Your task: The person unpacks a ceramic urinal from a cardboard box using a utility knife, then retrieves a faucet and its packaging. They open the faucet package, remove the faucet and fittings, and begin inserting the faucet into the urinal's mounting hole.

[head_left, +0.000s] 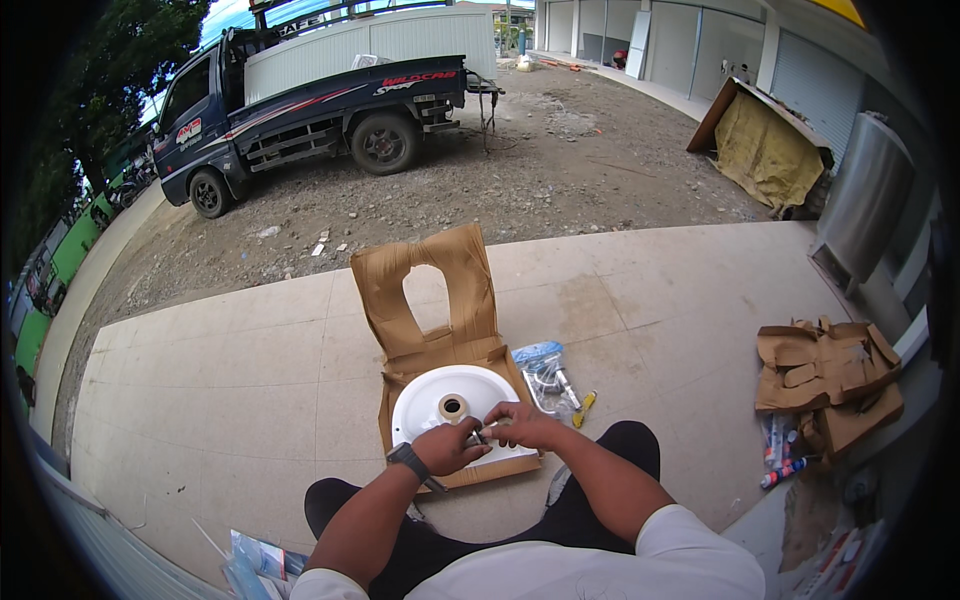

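Observation:
A round white ceramic washbasin (pixel 418 398) lies in an opened cardboard box (pixel 372 290) on the floor before my knees. Its brownish-rimmed drain hole (pixel 453 406) faces up. Over the near part of the basin, my left hand (pixel 448 447), with a dark watch on the wrist, is closed in a pinch. Close against it, my right hand (pixel 522 426) also has its fingers drawn together. A small, partly metallic piece shows between the fingertips, too small to name. To the right of the box lies a clear plastic bag (pixel 547 380) with chrome fittings, beside a yellow-handled tool (pixel 585 408).
Torn cardboard packaging (pixel 825 370) and several tubes (pixel 783 472) lie on the right. Blue-and-white plastic packets (pixel 258 560) are at the lower left. Beyond the tiled floor (pixel 220 390), a dark pickup truck (pixel 330 115) stands on gravel. A steel tank (pixel 868 195) rises at the right.

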`<action>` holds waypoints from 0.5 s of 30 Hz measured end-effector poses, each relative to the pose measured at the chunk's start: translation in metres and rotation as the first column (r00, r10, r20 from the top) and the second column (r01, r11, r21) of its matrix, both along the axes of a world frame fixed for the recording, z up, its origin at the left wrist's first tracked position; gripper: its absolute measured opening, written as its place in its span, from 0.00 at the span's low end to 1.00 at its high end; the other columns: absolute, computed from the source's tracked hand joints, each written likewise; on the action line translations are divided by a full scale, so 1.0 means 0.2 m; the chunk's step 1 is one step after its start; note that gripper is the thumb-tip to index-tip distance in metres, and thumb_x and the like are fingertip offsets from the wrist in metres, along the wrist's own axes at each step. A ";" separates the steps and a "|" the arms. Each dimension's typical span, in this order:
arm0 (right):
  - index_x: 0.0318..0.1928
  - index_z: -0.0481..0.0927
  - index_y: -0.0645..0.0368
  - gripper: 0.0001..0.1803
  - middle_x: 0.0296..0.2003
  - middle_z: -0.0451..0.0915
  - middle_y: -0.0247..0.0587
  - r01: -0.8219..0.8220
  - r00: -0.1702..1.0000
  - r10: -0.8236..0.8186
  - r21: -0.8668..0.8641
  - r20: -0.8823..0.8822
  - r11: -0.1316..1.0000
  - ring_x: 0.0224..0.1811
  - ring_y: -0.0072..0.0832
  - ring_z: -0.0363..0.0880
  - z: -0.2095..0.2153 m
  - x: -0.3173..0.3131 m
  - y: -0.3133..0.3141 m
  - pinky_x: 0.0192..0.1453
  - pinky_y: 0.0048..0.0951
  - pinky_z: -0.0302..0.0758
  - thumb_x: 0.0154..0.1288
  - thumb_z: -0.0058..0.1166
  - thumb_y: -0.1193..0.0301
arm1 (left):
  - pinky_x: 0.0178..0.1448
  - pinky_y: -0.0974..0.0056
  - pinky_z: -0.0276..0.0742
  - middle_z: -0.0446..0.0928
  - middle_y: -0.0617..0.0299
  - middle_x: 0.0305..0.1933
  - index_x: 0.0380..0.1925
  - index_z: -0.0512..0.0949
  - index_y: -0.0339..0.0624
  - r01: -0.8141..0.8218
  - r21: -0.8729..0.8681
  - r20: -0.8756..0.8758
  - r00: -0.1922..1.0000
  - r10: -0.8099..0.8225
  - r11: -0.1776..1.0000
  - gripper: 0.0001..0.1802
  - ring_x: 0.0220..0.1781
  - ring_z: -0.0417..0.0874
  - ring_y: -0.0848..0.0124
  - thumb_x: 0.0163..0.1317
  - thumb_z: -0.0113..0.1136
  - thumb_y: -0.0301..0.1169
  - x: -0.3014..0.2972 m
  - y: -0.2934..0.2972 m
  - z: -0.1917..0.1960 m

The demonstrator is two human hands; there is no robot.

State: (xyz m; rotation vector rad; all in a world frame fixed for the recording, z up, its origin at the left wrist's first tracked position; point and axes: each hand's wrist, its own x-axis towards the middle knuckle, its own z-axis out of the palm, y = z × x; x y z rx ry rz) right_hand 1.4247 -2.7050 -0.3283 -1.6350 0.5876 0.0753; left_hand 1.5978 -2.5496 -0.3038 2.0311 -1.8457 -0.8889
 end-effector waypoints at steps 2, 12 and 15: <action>0.53 0.81 0.60 0.24 0.40 0.84 0.37 -0.025 0.999 0.024 0.024 0.049 0.999 0.36 0.22 0.82 -0.01 0.00 0.00 0.39 0.26 0.80 0.65 0.71 0.57 | 0.45 0.48 0.82 0.86 0.45 0.34 0.58 0.72 0.39 -0.014 -0.046 -0.022 1.000 0.013 0.999 0.31 0.37 0.88 0.46 0.70 0.61 0.54 0.00 0.00 -0.01; 0.57 0.80 0.59 0.27 0.41 0.86 0.39 -0.051 0.998 0.050 0.018 0.022 0.999 0.42 0.24 0.84 0.03 0.00 0.01 0.44 0.28 0.81 0.65 0.70 0.57 | 0.43 0.47 0.82 0.85 0.43 0.32 0.53 0.74 0.38 -0.042 -0.026 -0.001 0.999 0.042 0.999 0.31 0.37 0.88 0.44 0.68 0.64 0.55 0.00 0.00 0.01; 0.58 0.79 0.60 0.28 0.43 0.86 0.39 -0.093 0.996 0.093 -0.053 -0.004 0.994 0.44 0.24 0.85 0.04 0.01 0.03 0.46 0.29 0.82 0.65 0.70 0.57 | 0.44 0.47 0.82 0.86 0.43 0.33 0.50 0.76 0.37 0.002 -0.037 0.036 0.999 -0.001 0.999 0.29 0.37 0.88 0.44 0.67 0.64 0.54 0.00 0.00 0.00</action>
